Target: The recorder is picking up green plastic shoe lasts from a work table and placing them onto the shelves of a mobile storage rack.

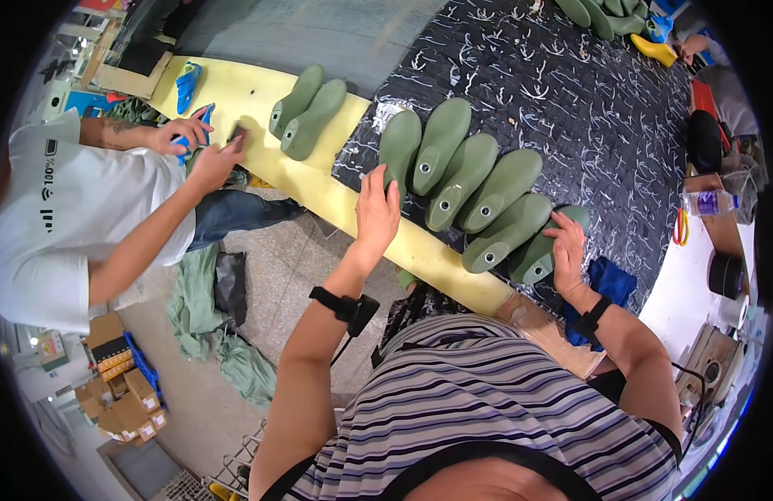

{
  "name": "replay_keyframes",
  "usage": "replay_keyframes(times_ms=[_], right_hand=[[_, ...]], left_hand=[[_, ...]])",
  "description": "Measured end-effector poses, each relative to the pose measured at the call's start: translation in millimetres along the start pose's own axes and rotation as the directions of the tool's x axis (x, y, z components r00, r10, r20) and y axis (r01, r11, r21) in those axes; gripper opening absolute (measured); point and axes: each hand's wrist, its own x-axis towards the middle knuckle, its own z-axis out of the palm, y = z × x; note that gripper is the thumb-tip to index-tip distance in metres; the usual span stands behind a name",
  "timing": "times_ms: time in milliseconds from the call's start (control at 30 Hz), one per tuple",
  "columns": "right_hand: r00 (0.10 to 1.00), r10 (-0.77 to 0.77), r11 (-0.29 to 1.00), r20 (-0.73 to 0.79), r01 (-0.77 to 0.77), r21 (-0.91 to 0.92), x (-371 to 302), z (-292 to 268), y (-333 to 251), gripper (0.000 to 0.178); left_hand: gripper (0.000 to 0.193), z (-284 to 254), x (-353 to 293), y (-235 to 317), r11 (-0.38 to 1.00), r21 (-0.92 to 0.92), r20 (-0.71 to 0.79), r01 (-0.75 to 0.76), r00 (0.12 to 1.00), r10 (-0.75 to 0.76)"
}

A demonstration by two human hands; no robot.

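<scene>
Several green shoe lasts (464, 167) lie side by side in a slanting row, their round-holed ends toward me. My left hand (378, 209) rests its outstretched fingers against the outer side of the leftmost last (400, 142). At the other end, the fingers of my right hand (567, 252) are spread over the edge of the rightmost last (532, 264), partly covering it. Neither hand is wrapped round a last. Beneath the row are a dark, thread-strewn mat (520, 92) and part of a yellow board (453, 271).
Two more green lasts (315, 117) lie on the yellow board to the left. A co-worker (94, 209) there holds a blue item and a dark tool. A blue cloth (610, 284) sits beside my right wrist. More lasts (603, 15) are piled at the far right, near another person's hand.
</scene>
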Motion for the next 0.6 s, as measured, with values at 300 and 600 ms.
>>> replay_keyframes(times_ms=[300, 600], right_hand=[[1.0, -0.015, 1.0, -0.009, 0.015, 0.018, -7, 1, 8, 0.029], [0.998, -0.057, 0.997, -0.012, 0.058, 0.05, -2, -1, 10, 0.027]], left_hand=[[0.038, 5, 30, -15, 0.961, 0.162, 0.14, -0.224, 0.969, 0.202], [0.064, 22, 69, 66, 0.887, 0.455, 0.338, 0.078, 0.906, -0.253]])
